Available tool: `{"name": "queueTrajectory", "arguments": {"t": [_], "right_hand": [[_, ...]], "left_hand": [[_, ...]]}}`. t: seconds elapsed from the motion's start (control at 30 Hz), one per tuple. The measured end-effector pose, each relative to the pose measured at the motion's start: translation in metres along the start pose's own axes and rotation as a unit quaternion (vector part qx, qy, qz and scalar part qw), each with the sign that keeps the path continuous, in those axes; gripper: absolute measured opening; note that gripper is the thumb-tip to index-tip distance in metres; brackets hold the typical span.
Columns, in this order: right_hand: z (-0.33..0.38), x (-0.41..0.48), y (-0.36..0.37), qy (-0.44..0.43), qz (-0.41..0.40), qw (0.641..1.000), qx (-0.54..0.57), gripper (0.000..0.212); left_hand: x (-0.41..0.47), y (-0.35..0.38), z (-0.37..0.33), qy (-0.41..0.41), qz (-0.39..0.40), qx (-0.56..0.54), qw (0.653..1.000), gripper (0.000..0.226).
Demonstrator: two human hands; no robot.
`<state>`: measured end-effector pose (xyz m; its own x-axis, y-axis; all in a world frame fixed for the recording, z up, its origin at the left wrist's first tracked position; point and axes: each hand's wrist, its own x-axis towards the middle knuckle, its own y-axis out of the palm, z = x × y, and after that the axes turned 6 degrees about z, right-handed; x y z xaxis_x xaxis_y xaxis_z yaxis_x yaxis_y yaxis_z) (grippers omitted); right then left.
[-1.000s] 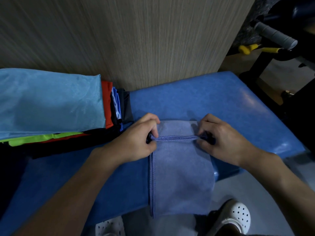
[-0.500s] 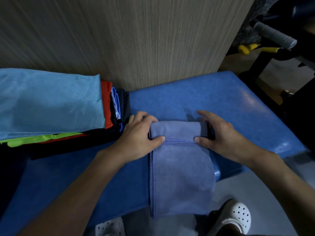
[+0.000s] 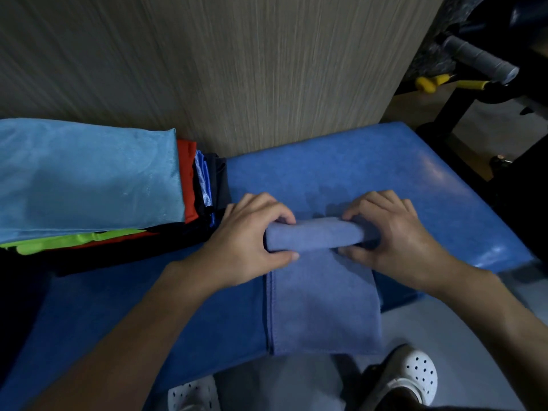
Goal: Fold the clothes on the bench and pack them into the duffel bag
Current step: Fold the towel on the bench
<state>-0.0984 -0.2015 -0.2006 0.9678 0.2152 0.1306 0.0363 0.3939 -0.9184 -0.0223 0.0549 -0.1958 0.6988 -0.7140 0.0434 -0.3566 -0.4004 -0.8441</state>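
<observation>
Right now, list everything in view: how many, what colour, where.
bench: one, blue padded, across the middle
towel: one, purplish blue, centre of bench, far end rolled, near end hanging over the edge
clothes pile: one stack, light blue on top, red, green and black below, left on bench
wall panel: one, wood-grain, behind bench
gym frame: one, black with grey grip and yellow handle, upper right
clogs: two, white, on floor below
left hand: one, grips roll's left end
right hand: one, grips roll's right end
</observation>
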Motion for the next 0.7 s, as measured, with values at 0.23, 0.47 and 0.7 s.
{"name": "queueTrajectory", "arguments": {"t": [0.23, 0.47, 0.7], "right_hand": [[0.002, -0.012, -0.001, -0.026, 0.001, 0.995, 0.094, 0.023], [-0.004, -0.014, -0.001, 0.008, 0.023, 0.991, 0.134, 0.026], [-0.005, -0.016, -0.001, 0.077, 0.094, 0.984, 0.127, 0.065]], "left_hand": [[-0.002, 0.000, 0.002, -0.015, 0.022, -0.072, 0.997, 0.036], [-0.003, 0.001, 0.000, -0.061, 0.100, -0.041, 0.992, 0.071], [-0.002, -0.004, -0.004, -0.077, 0.162, -0.005, 0.984, 0.052]]}}
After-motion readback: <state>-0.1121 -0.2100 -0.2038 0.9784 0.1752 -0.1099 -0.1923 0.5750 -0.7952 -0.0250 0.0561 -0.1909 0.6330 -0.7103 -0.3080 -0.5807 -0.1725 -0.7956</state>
